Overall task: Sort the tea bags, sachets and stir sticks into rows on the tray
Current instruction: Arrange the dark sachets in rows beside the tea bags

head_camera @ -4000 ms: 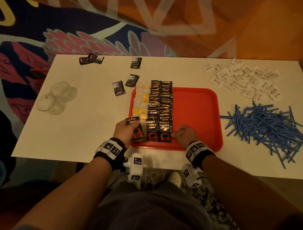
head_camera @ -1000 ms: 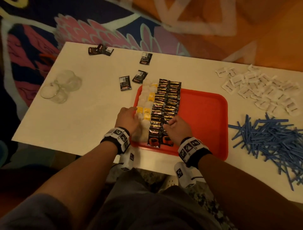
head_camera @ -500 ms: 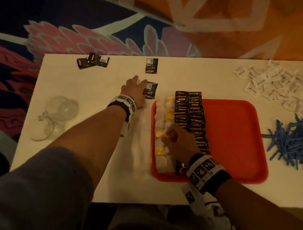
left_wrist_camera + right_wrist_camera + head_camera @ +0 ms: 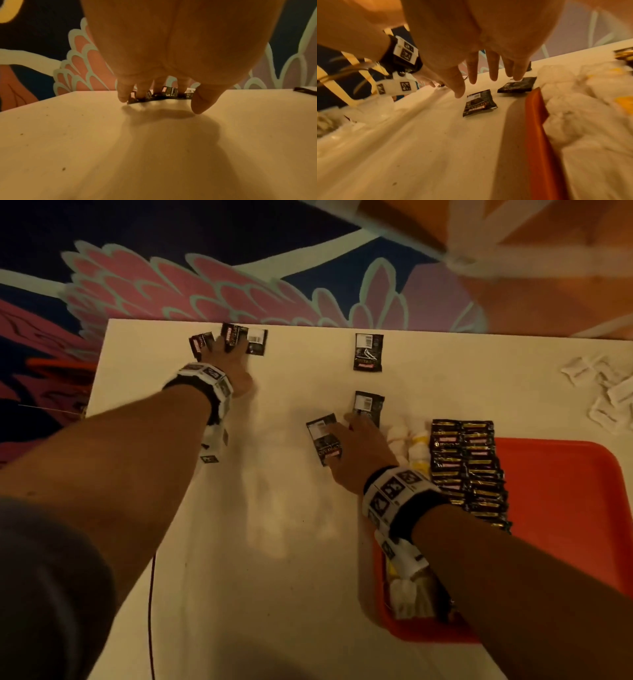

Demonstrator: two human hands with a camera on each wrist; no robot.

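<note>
Red tray (image 4: pixel 561 529) nearest, at the right, holding a white-and-yellow tea bag row (image 4: pixel 416 450) on its left side and two columns of dark coffee sachets (image 4: pixel 467 470) beside it; the rest of the tray floor is bare, so sorting looks maybe a third done by my judgement. White sachets (image 4: pixel 603 392) lie off the tray at the far right; no stir sticks in view now.

Right hand (image 4: pixel 356 453) hangs over two loose dark sachets just left of the tray's far corner: near sachet (image 4: pixel 324 442) under the thumb side, second sachet (image 4: pixel 368 407) under the fingertips. Both long axes run roughly away from the person. Right wrist view shows the fingers (image 4: pixel 493 67) straight, spread and off the table, nothing gripped, a gap the head view hides.

Lone sachet (image 4: pixel 368 352) lies farther back, between the hands, closer to the right.

Left hand (image 4: pixel 227 364) is stretched to the far left corner, fingertips pressing on a cluster of three sachets (image 4: pixel 239 338). Left wrist view shows the fingers (image 4: pixel 142 89) bent down onto the packets, thumb apart on bare table, so no pinch; looks set to rake them back.

Next move turns on each hand dragging its own packets toward the tray, which lies right and nearer.
</note>
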